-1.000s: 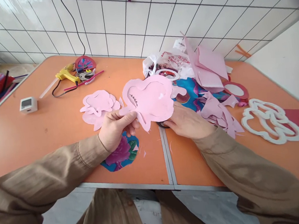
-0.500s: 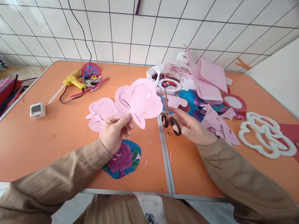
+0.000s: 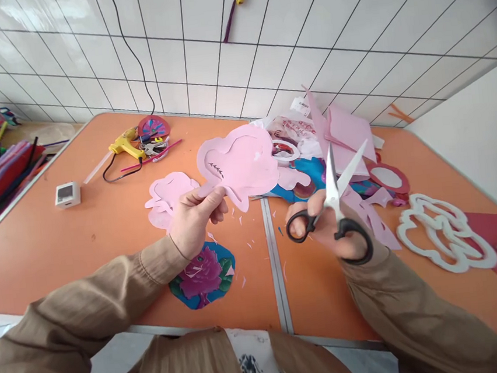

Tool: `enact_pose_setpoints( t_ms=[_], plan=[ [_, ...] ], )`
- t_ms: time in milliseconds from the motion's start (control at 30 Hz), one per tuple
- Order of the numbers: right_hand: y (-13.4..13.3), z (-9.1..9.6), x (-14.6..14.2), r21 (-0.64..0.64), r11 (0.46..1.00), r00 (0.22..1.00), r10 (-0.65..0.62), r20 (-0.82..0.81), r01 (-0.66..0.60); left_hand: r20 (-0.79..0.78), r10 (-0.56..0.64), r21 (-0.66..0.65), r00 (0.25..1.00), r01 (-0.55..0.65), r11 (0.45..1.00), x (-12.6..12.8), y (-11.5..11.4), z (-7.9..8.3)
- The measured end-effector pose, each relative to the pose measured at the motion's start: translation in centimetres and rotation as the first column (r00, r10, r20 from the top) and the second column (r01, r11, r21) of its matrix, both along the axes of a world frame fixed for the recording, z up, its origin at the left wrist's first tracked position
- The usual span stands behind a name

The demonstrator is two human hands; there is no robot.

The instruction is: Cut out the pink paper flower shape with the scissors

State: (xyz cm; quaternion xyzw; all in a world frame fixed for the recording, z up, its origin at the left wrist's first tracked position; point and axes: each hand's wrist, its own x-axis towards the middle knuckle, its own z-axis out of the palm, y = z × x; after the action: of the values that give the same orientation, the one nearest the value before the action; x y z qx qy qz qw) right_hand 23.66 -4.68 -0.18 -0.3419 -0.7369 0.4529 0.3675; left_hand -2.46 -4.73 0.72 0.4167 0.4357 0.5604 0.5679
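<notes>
My left hand [image 3: 196, 216] pinches a pink paper cutout [image 3: 246, 160] by its lower edge, holding it above the table. The cutout has a wavy outline, an inner raised or cut contour and a small dark leaf sprig drawn on it. In my right hand [image 3: 322, 223] are black-handled scissors [image 3: 334, 201], blades parted and pointing up, apart from the paper. Another pink cutout [image 3: 172, 194] lies on the table behind my left hand. A blue piece with a magenta flower print [image 3: 204, 276] lies below my left wrist, with small paper snippets around it.
On the left are a yellow glue gun [image 3: 125, 144], pliers [image 3: 154, 147] and a small white device [image 3: 67, 194]. Pink scraps [image 3: 368, 213], folded pink sheets [image 3: 349, 133] and a plastic bag [image 3: 294, 132] pile up at right. White cloud-shaped frames [image 3: 446, 232] lie at far right.
My right hand has drawn back from the cutout toward me and to the right, turning the scissors so their parted blades point up. My left hand and the cutout have shifted slightly right.
</notes>
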Motion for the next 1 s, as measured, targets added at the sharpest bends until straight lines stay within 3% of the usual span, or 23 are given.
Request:
enact_pose_setpoints(
  t_ms=[167, 333, 533, 667, 833, 1000],
  plan=[
    [-1.8, 1.9, -1.6, -0.07, 0.979, 0.98, 0.189, -0.056, -0.193, -0.094, -0.041, 0.077, 0.995, 0.048, 0.996, 0.8, 0.4, 0.9],
    [-2.4, 2.2, -2.1, -0.259, 0.963, 0.997, 0.076, -0.002, -0.074, -0.154, -0.044, 0.123, 0.987, 0.063, 0.99, 1.0, 1.0, 1.2],
    [-2.7, 2.3, -1.5, -0.414, 0.91, 0.993, 0.049, 0.109, 0.0, -0.176, -0.096, 0.082, 0.98, 0.112, 0.99, 0.8, 1.6, 0.6],
    [-2.4, 2.4, -0.9, -0.452, 0.892, 0.995, 0.06, 0.082, -0.017, -0.202, -0.128, 0.044, 0.971, 0.14, 0.989, 0.8, 1.6, 0.2],
    [-1.7, 3.3, -0.6, -0.426, 0.904, 0.978, 0.065, 0.196, 0.025, -0.192, -0.142, 0.04, 0.971, 0.152, 0.988, 0.8, 1.5, 0.1],
    [-1.4, 4.4, -0.9, -0.464, 0.883, 0.969, 0.046, 0.244, 0.075, -0.181, -0.121, 0.063, 0.976, 0.134, 0.989, 0.8, 1.6, 0.2]
  ],
)
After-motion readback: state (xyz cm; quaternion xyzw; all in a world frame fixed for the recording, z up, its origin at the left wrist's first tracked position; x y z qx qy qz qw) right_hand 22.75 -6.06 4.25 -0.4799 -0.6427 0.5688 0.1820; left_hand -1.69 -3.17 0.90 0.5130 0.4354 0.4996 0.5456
